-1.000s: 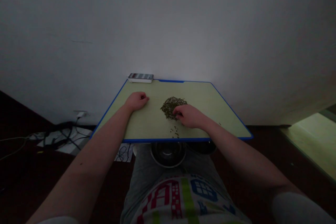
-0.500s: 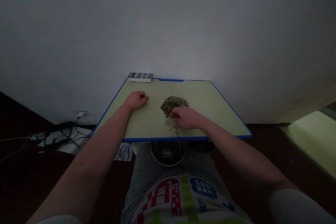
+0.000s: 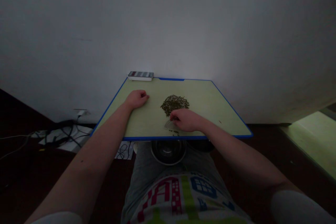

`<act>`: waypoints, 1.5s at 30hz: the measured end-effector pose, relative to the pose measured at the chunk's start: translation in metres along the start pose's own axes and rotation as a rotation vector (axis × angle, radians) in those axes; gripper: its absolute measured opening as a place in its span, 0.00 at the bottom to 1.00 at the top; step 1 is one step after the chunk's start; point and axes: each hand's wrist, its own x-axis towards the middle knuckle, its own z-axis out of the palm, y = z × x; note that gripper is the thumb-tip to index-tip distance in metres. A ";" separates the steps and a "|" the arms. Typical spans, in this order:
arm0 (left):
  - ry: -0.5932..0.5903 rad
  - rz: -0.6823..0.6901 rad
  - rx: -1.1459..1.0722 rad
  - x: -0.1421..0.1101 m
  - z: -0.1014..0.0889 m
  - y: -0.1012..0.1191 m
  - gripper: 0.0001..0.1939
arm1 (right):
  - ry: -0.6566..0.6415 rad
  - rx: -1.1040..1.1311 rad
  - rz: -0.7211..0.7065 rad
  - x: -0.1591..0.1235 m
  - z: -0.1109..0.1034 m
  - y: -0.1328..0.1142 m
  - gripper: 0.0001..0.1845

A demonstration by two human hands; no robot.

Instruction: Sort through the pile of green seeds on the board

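My right hand [image 3: 185,119] is closed in a pinch on a clear, thin curved piece that looks like a plastic protractor [image 3: 168,124]. Its rounded edge stands on the pale board [image 3: 204,94], between the pile and the near edge. Just beyond the fingers lies a spread pile of small dark brownish-green grains [image 3: 174,103]. A few loose grains [image 3: 174,132] are on the near side of the clear piece. My left hand [image 3: 137,98] rests on the board left of the pile, its fingers curled in a loose fist with nothing visible in them.
Below the board's near edge, a metal bowl [image 3: 168,163] sits at my lap, with a dark round container [image 3: 201,145] beside it. A phone on a white box [image 3: 141,76] stands at the far left corner. Cables [image 3: 65,131] and a plug lie at left. The wall [image 3: 168,24] rises behind.
My right hand has drawn the clear piece slightly toward the near edge, tilting it so more of its curve shows. The loose grains now sit closer to that edge. My left hand stays put.
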 end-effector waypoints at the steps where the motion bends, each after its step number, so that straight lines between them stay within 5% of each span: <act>1: -0.001 0.003 0.001 0.000 0.000 0.000 0.17 | -0.003 0.002 0.002 0.000 0.000 -0.001 0.12; 24: 0.003 0.002 0.016 -0.001 -0.001 0.001 0.18 | 0.037 0.073 0.080 -0.009 0.013 -0.014 0.12; 45: 0.005 -0.011 0.001 -0.002 -0.002 0.004 0.17 | 0.030 0.025 -0.075 -0.020 0.006 -0.018 0.11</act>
